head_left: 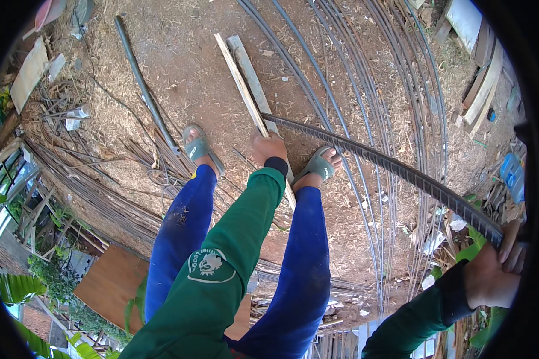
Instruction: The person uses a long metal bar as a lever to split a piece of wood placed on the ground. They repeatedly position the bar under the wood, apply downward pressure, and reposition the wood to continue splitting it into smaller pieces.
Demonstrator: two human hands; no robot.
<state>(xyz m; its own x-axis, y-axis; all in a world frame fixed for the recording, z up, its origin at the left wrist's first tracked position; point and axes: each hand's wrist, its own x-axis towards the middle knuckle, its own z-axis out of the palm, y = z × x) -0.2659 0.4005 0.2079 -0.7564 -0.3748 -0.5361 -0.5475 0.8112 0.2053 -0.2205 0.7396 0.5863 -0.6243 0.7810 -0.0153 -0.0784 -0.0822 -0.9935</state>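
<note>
My left hand [268, 148] is closed around a narrow wooden strip [239, 82], just ahead of my feet. The strip slants from upper left to lower right, and part of it passes under the hand. Beside it lies a flatter, greyer board [251, 75]. At the far right, my right hand [494, 272] grips the near end of a thick ribbed steel bar [389, 164]; the dark rim of the picture cuts off some of its fingers. From there the bar stretches leftward, and its far end meets the strip just beyond my left hand.
Several long thin steel rods [365, 90] curve along the ground under the bar. A dark pole [141, 78] lies left of my sandalled feet [197, 146]. Bundled rods [96, 191] and a brown panel [114, 281] are farther left; planks [485, 84] and a blue container [511, 173] lie right.
</note>
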